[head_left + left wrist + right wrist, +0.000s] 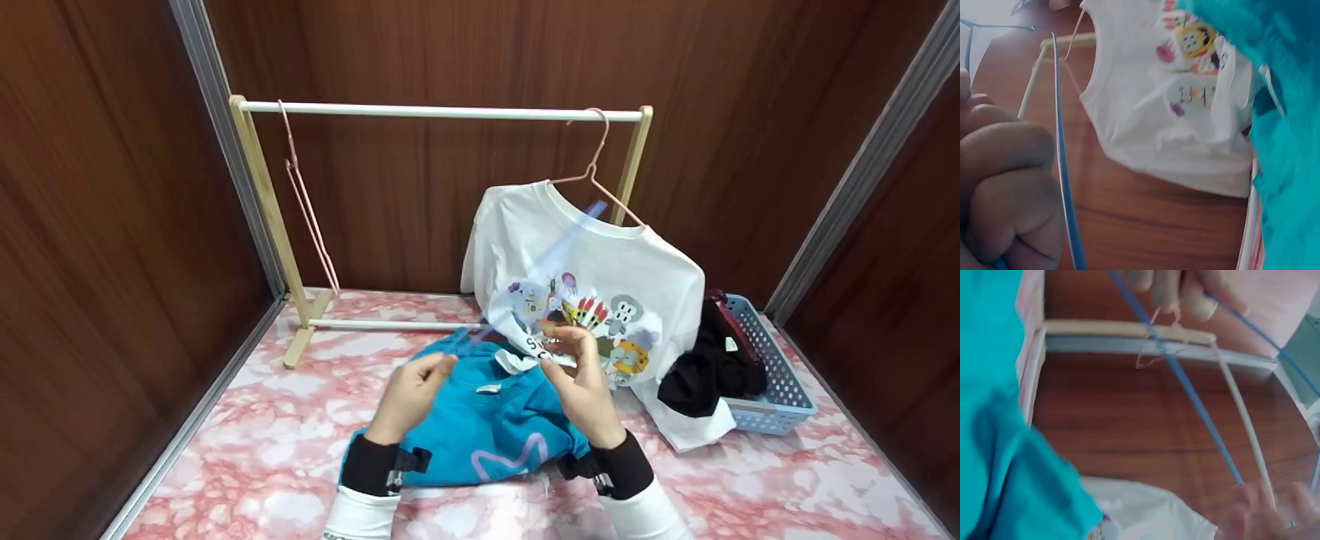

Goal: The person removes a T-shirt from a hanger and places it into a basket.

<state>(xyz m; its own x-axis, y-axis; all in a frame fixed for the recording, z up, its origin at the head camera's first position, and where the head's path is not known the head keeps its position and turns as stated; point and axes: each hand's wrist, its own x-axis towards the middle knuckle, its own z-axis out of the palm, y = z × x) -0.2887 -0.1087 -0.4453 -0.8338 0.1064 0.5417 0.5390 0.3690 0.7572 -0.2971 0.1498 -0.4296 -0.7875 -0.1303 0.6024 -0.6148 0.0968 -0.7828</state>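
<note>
My left hand (420, 390) grips a thin blue clothes hanger (1061, 152), its fingers curled round it in the left wrist view. The hanger is a motion-blurred streak slanting up to the right in the head view. My right hand (589, 382) is on the other side, thumb and fingers curved apart. In the right wrist view its blurred fingers (1241, 512) overlap the hanger's far end. Below both hands a teal shirt (465, 435) with a lilac star outline lies rumpled on the table, its collar toward the rack.
A white-barred wooden rack (442, 112) stands behind. A white cartoon-print shirt (517, 232) hangs at its right on a pink hanger (594, 161); another pink hanger (304, 199) hangs bare at the left. A blue basket (780, 375) holds dark clothes at the right. Wood-grain walls enclose the table.
</note>
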